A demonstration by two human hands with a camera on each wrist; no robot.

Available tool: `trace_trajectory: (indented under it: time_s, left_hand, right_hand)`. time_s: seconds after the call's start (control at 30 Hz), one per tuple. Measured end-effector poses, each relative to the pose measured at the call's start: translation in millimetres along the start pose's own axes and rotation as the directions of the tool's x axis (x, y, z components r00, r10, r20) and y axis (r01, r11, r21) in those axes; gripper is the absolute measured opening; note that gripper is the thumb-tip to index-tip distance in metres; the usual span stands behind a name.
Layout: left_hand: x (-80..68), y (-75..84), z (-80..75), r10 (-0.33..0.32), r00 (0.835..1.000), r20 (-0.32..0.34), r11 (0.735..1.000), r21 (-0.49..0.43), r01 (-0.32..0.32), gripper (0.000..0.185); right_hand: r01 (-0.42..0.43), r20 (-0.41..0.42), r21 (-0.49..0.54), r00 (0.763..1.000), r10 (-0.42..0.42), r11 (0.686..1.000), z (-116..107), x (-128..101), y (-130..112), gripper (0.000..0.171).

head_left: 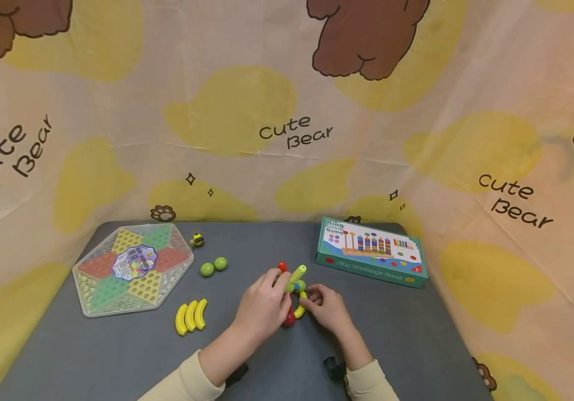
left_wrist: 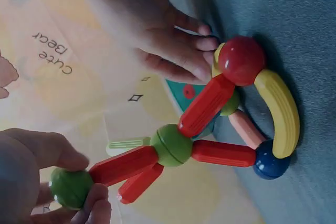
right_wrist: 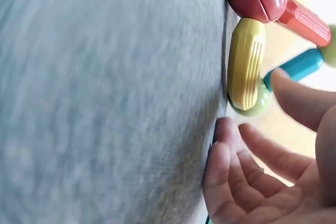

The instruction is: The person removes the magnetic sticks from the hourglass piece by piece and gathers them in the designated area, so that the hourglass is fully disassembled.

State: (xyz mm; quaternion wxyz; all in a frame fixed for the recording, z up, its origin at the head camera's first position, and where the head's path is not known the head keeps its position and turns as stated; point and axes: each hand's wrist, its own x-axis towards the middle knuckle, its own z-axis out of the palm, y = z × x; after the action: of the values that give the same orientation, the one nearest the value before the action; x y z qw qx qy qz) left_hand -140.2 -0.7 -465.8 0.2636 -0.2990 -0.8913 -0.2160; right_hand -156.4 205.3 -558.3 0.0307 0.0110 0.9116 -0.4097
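A figure of magnetic sticks and balls stands on the table in front of me. Its base joins a red ball (left_wrist: 242, 60), a blue ball (left_wrist: 271, 159), a green ball (right_wrist: 254, 101) and curved yellow sticks (left_wrist: 281, 114). Red sticks (left_wrist: 224, 153) and a blue stick (right_wrist: 296, 68) rise to a middle green ball (left_wrist: 171, 145), where a pale green stick (head_left: 298, 273) juts out. My left hand (head_left: 263, 303) pinches the top green ball (left_wrist: 71, 188) between thumb and fingers. Beside the base, my right hand (head_left: 328, 309) has loosely bent fingers near the green ball, gripping nothing visible.
Left of the figure lie several curved yellow sticks (head_left: 190, 317) and two green balls (head_left: 214, 267). A small bee-like toy (head_left: 197, 240) sits behind them, beside a hexagonal board game case (head_left: 166, 262). A Ring Challenge Game box (head_left: 372, 252) is at the back right.
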Motion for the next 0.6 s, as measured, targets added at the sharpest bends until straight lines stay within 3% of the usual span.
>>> trace_trajectory:
  time_s: [0.17,0.37,0.6]
  left_hand:
    - [-2.1,-2.0,2.7,-0.045,0.998,-0.032,0.999,-0.004,0.045,0.030]
    - [0.1,-4.6,7.6,-0.117,0.992,-0.054,0.993,-0.020,0.116,0.027]
    - [4.5,-5.7,10.9,-0.145,0.987,-0.072,0.989,-0.029,0.143,0.023]
  right_hand:
    - [-0.046,-0.021,-0.009,0.999,0.046,0.999,4.5,-1.5,-6.3,0.042]
    - [-0.040,-0.017,-0.014,0.999,0.040,0.999,9.3,-1.6,-6.6,0.041]
    - [-0.079,-0.018,0.002,0.997,0.079,0.997,8.4,-1.1,-9.5,0.043]
